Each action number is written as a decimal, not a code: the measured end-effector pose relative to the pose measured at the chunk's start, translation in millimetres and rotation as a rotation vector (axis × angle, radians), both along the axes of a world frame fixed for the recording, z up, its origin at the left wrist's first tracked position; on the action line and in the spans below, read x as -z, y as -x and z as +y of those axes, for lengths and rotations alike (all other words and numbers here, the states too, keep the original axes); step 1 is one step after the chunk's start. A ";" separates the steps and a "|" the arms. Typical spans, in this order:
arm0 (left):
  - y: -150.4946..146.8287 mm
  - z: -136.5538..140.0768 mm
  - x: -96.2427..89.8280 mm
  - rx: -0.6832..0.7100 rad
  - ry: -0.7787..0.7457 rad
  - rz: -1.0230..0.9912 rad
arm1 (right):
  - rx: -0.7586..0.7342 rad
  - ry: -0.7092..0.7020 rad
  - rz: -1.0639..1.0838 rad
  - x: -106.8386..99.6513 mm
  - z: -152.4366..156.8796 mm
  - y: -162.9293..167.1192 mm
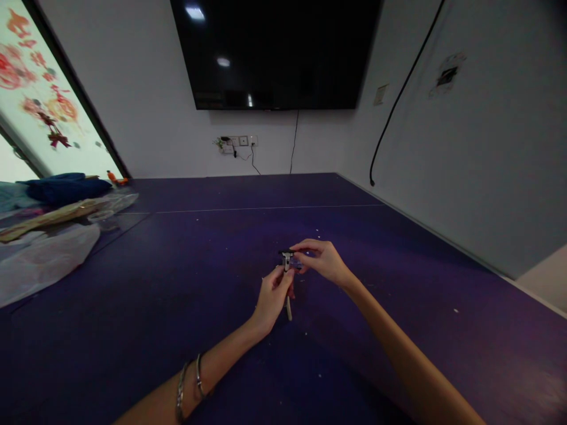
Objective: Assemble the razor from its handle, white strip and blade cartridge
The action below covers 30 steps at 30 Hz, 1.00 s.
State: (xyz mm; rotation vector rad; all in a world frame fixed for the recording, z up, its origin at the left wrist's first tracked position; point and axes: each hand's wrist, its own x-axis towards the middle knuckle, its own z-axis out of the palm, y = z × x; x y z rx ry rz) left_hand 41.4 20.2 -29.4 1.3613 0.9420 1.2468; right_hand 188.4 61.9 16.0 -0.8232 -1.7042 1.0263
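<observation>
My left hand (273, 295) is closed round the handle of what looks like a razor (287, 257), a small T-shaped tool with a dark head and a grey neck. The pale end of its handle sticks out below my fingers, and the head points up and away from me. From the right, my right hand (322, 260) pinches the right end of the head between thumb and fingertips. A small clear bluish piece shows under those fingertips; its kind is too small to tell. Both hands are just above the dark purple surface (199, 307).
Small white specks lie scattered on the purple surface. On the left are clear plastic sheeting (53, 257) and a dark blue folded cloth (68, 189). A large television (279, 53) hangs on the far wall above sockets (239, 141). A black cable (401, 91) hangs at the right.
</observation>
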 end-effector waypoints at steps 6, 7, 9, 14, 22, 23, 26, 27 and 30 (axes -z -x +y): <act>8.4 12.6 -10.5 -0.003 0.065 -0.203 | 0.079 0.026 -0.010 -1.5 3.7 -5.4; 12.1 16.5 -14.5 -0.017 0.058 -0.216 | 0.112 0.023 -0.027 -2.0 3.7 -6.0; 21.0 24.8 -22.0 -0.034 0.050 -0.188 | 0.131 0.033 -0.088 -1.8 2.3 -4.8; 41.0 42.9 -26.0 -0.071 0.043 0.032 | 0.050 0.017 -0.335 11.4 -7.0 16.6; 42.9 52.1 -6.2 -0.081 0.052 0.143 | 0.236 -0.147 -0.676 42.5 -14.9 51.9; 43.1 53.3 -3.9 -0.070 0.043 0.162 | 0.235 -0.139 -0.684 43.7 -14.8 52.6; 47.1 58.8 1.8 -0.034 -0.010 0.260 | 0.243 -0.110 -0.692 44.7 -10.7 48.7; 49.5 61.1 3.8 -0.036 -0.038 0.320 | 0.254 -0.093 -0.692 45.0 -7.9 45.7; 56.7 67.7 12.7 -0.093 -0.193 0.590 | 0.269 -0.022 -0.685 47.7 3.0 34.9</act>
